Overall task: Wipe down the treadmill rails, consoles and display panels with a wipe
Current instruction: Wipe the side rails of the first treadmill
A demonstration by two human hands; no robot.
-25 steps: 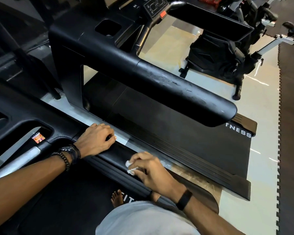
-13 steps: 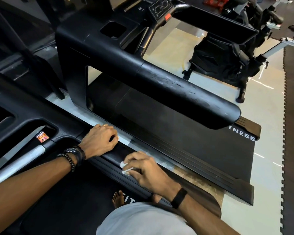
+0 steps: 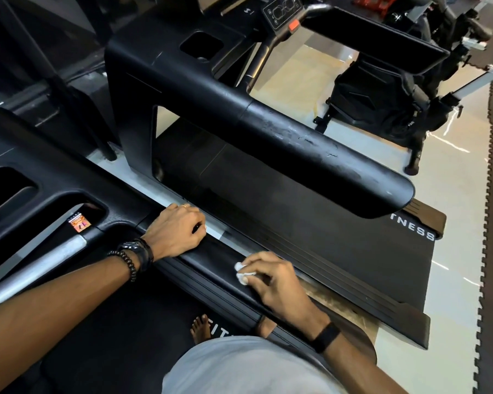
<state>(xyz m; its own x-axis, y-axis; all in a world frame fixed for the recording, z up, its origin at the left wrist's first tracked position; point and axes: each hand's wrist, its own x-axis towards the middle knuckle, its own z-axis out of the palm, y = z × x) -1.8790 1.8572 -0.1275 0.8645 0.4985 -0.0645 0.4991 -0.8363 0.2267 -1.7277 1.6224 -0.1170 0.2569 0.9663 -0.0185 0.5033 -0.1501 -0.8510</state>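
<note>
White wipe [image 3: 241, 273] crumpled, pressed onto the near treadmill's black side rail [image 3: 211, 258]; right hand [image 3: 276, 282] pinches it, fingers curled over it. Further up the same rail, left hand [image 3: 177, 233] rests with fingers curled over the rail's edge, apart from the wipe. Beyond the rail, a second treadmill's worn handrail [image 3: 310, 149].

Matt black plastic rail [image 3: 219, 260], scuffed neighbouring handrail [image 3: 310, 146], crumpled white paper wipe [image 3: 241, 273], brushed-metal bar [image 3: 37, 268]
</note>
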